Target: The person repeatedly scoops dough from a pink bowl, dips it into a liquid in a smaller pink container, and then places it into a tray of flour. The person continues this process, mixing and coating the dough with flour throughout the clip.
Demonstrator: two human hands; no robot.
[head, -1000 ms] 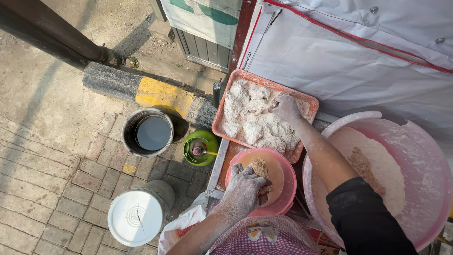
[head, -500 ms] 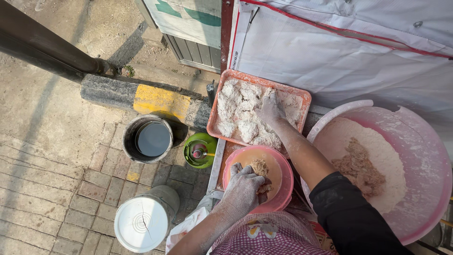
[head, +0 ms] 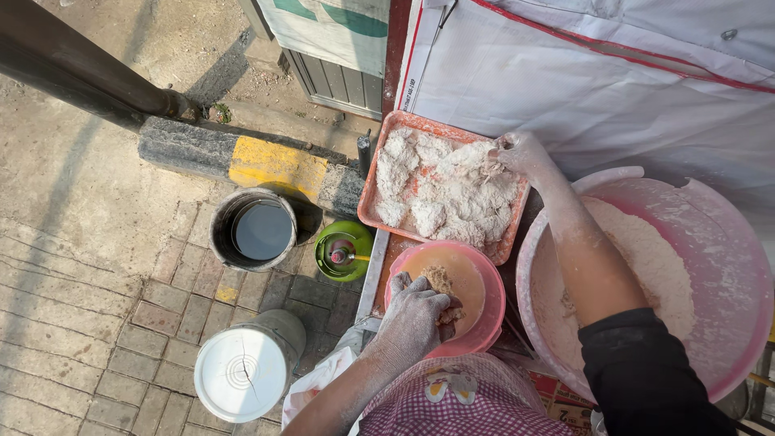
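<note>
My left hand [head: 413, 316], dusted with flour, reaches into a small pink bowl [head: 486, 278] and closes on a brownish battered piece [head: 438, 280] lying in it. My right hand [head: 521, 152] rests at the far right edge of an orange tray [head: 369, 190] piled with several flour-coated pieces [head: 444, 190], its fingers pinched on one of them. A large pink basin of flour [head: 726, 266] sits under my right forearm.
On the brick pavement to the left stand a dark bucket of liquid [head: 252, 229], a green container [head: 343, 250] and a white lidded bucket [head: 242, 373]. A white sheet [head: 597, 81] covers the surface behind the tray. A checked apron [head: 460, 404] is at the bottom.
My right hand has shifted from the tray's middle to its far right edge. The view moved slightly. My left hand stays in the small pink bowl.
</note>
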